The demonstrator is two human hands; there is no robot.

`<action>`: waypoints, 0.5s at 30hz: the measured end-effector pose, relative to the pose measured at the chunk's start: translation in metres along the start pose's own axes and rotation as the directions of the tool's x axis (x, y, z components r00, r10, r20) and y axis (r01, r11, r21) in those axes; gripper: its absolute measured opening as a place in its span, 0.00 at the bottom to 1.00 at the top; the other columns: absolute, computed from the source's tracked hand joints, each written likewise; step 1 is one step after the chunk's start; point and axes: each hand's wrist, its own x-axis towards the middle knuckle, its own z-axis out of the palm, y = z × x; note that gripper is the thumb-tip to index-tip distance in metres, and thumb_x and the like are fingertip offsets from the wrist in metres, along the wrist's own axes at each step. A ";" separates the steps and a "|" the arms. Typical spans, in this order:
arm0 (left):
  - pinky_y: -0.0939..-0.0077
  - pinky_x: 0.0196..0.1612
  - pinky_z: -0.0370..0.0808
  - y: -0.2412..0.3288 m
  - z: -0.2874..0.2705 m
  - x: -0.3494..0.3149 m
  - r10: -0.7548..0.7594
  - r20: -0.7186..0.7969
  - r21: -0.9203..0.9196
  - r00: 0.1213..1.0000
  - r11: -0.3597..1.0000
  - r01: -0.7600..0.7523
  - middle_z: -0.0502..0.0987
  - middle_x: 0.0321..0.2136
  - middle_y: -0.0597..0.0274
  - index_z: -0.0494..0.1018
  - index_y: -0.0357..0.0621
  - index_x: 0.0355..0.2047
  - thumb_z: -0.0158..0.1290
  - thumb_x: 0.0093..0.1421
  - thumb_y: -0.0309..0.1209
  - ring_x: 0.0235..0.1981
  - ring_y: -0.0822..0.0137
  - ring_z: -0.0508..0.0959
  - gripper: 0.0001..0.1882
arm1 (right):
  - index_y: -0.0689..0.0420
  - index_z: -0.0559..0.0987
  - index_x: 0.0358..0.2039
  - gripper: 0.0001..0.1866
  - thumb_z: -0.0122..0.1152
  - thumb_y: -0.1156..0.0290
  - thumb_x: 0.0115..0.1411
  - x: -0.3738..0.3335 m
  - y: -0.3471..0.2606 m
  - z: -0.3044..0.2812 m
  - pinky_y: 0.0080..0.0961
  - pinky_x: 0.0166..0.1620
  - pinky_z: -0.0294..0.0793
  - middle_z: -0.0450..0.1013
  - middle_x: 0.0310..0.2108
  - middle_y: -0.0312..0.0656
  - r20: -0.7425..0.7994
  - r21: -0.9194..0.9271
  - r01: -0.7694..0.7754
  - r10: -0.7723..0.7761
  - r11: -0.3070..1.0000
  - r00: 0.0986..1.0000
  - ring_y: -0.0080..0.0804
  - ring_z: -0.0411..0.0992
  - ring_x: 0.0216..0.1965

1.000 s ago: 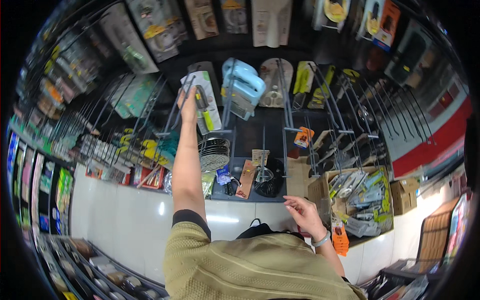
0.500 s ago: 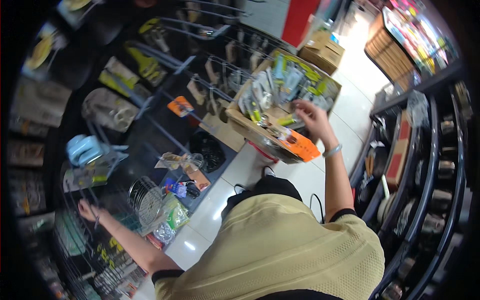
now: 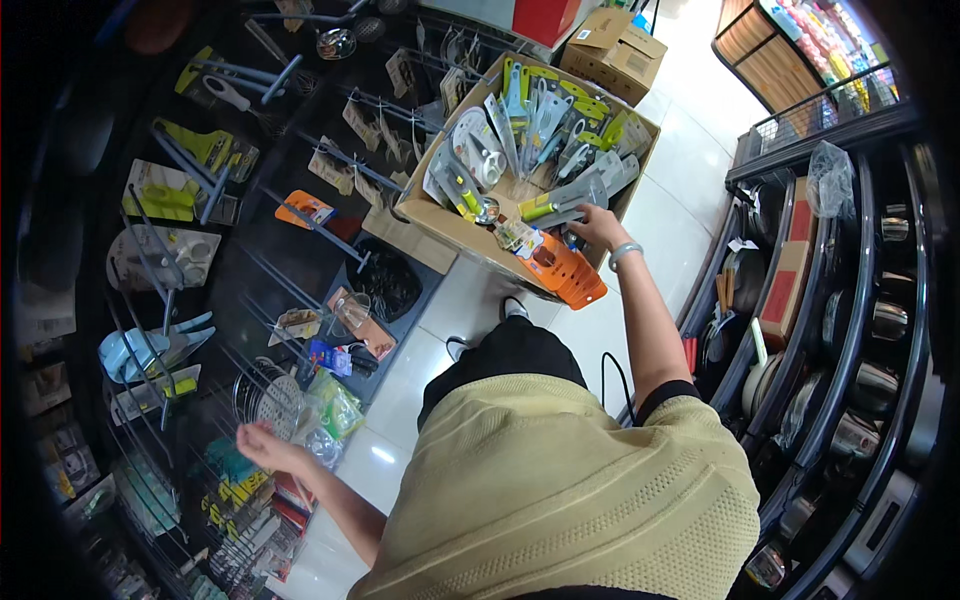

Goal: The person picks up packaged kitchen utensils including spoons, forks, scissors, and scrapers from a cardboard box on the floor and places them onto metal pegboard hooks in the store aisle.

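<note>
My right hand (image 3: 598,226) is over the near right part of an open cardboard box (image 3: 440,222). Its fingers are bent and a little apart, at a packaged utensil with a yellow-green handle (image 3: 537,206); no firm grip shows. Beside it, orange packaging cards (image 3: 566,268) lean over the box's near edge. Several green and grey kitchen utensils (image 3: 545,112) fill the box. My left hand (image 3: 268,445) hangs empty in front of the rack, fingers loosely bent and apart. Nearest to it is a round perforated metal strainer (image 3: 277,398).
Metal display hooks (image 3: 310,230) stick out from the dark rack on the left, some with packages. A light-blue item (image 3: 135,352) hangs there. Bagged goods (image 3: 338,405) lie on the low ledge. Another carton (image 3: 612,52) stands behind the box. Shelves of pans (image 3: 875,385) line the right.
My left hand has moved right and slightly down, away from the hooks. My right hand has come lower onto the box's contents. The whole view has shifted.
</note>
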 end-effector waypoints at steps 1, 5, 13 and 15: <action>0.80 0.33 0.67 -0.004 0.007 -0.012 -0.009 0.086 -0.014 0.996 1.000 0.010 0.71 0.26 0.60 0.64 0.36 0.43 0.44 0.62 0.31 0.28 0.72 0.70 0.12 | 0.60 0.68 0.51 0.31 0.62 0.58 0.49 0.012 0.006 0.006 0.32 0.53 0.64 0.68 0.46 0.57 -0.017 0.012 0.013 -0.013 1.000 1.000 0.50 0.66 0.50; 0.82 0.32 0.68 0.010 0.036 -0.061 -0.097 0.299 0.002 0.949 0.995 0.101 0.71 0.24 0.62 0.67 0.35 0.40 0.45 0.62 0.30 0.27 0.74 0.71 0.10 | 0.57 0.59 0.57 0.39 0.63 0.58 0.47 0.060 0.027 0.031 0.39 0.58 0.56 0.56 0.54 0.62 -0.221 -0.015 -0.157 0.150 0.987 0.964 0.58 0.54 0.57; 0.84 0.31 0.68 0.019 0.056 -0.123 -0.155 0.619 0.021 0.770 0.983 0.181 0.71 0.23 0.64 0.70 0.35 0.37 0.45 0.62 0.27 0.25 0.76 0.71 0.08 | 0.54 0.51 0.59 0.42 0.62 0.60 0.47 0.112 0.047 0.008 0.43 0.57 0.58 0.55 0.54 0.64 -0.230 0.097 -0.471 0.481 0.877 0.846 0.60 0.56 0.55; 0.84 0.31 0.69 0.019 0.059 -0.131 -0.162 0.628 0.022 0.761 0.981 0.191 0.71 0.22 0.64 0.70 0.35 0.37 0.45 0.62 0.27 0.25 0.76 0.71 0.08 | 0.50 0.44 0.62 0.48 0.62 0.56 0.47 0.131 0.062 0.008 0.42 0.55 0.62 0.52 0.56 0.62 -0.025 0.031 -0.469 0.470 0.883 0.882 0.62 0.60 0.54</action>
